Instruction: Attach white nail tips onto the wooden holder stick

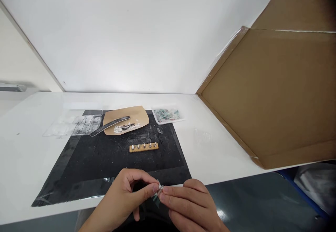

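Note:
My left hand (131, 193) pinches a small translucent green-and-white piece (159, 190) between thumb and forefinger, in front of the mat's near edge. From the other side, my right hand (187, 200) closes its thumb and fingers on the same piece. The fingertips of both hands nearly meet and cover much of it, so I cannot make out its exact kind. Beyond the hands lies a wooden strip (144, 148) with a row of several small upright pegs, some white-tipped. A curved dark nail file (111, 125) rests across a tan, curled-edge card (123, 114).
White flakes (126, 128) lie on the card. A clear compartment box (86, 124) with pale pieces stands left. A white tray (168, 116) holds greenish pieces. Small translucent bits (159, 130) dot the black mat (105, 162). A cardboard panel (275, 95) rises at right.

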The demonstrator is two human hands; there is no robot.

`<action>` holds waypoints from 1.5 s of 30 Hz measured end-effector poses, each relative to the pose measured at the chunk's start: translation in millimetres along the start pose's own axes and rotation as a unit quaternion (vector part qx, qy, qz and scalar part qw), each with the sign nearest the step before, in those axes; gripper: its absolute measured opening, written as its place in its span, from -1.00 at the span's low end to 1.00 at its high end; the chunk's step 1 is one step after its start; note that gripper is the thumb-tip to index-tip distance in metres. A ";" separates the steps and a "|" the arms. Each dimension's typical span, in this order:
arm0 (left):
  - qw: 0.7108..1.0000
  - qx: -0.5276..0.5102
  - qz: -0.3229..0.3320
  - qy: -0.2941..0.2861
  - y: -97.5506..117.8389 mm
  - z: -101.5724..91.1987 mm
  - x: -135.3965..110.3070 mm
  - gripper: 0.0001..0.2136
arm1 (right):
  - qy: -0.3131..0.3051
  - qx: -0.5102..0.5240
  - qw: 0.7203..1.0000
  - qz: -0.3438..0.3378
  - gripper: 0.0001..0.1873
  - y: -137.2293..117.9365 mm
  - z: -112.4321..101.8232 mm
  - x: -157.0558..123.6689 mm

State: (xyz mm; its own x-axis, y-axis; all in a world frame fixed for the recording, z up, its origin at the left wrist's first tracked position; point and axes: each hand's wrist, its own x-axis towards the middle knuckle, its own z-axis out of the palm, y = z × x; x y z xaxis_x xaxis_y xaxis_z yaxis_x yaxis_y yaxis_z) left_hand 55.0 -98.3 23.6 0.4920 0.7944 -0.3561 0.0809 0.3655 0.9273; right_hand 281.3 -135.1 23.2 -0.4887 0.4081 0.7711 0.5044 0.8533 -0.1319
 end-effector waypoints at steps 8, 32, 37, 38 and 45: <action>0.989 0.044 0.066 0.123 -7.2 -14.4 7.3 -0.58 | -0.008 -0.058 0.998 -0.031 -0.80 35.7 -5.5 -15.9; 0.965 -0.018 0.146 0.217 -17.2 -30.9 27.6 -0.69 | -0.192 -0.086 0.936 0.282 -0.91 98.9 -13.0 -19.0; 0.966 -0.024 0.140 0.218 -13.4 -27.9 25.8 -0.71 | -0.173 -0.089 0.940 0.281 -0.79 96.4 -1.6 -32.3; 0.966 -0.023 0.139 0.217 -12.9 -27.5 25.8 -0.70 | -0.183 -0.074 0.938 0.284 -0.77 95.9 -1.5 -33.4; 0.959 -0.034 0.147 0.241 -7.6 -21.7 25.1 -0.69 | -0.211 0.010 0.921 0.328 -0.66 87.0 -14.1 -19.9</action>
State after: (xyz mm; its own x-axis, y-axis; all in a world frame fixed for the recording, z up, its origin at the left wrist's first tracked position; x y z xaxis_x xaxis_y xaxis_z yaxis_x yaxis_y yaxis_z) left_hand 48.0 -70.6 5.1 0.0252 0.9939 -0.1077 -0.0639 0.1091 0.9920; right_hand 345.0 -73.5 5.2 -0.3179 0.9243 0.2113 0.7790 0.3817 -0.4975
